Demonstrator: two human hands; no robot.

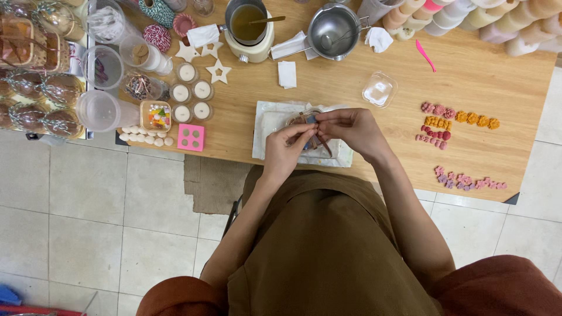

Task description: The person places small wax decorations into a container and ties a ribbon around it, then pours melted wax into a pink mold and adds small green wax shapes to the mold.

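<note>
My left hand [285, 151] and my right hand [349, 130] meet over a white paper sheet [270, 120] at the near edge of the wooden table [480, 76]. Between the fingertips I pinch a small brownish mould-like piece [307, 121] with a bluish part showing. Both hands close on it from either side; most of the piece is hidden by my fingers.
A cream wax melter pot [250, 29] and a steel pot [332, 30] stand at the back. White round candles [191, 93], star shapes [218, 72], a pink mould [191, 137] and clear cups [99, 110] lie left. Rows of pink and orange wax flowers [459, 117] lie right.
</note>
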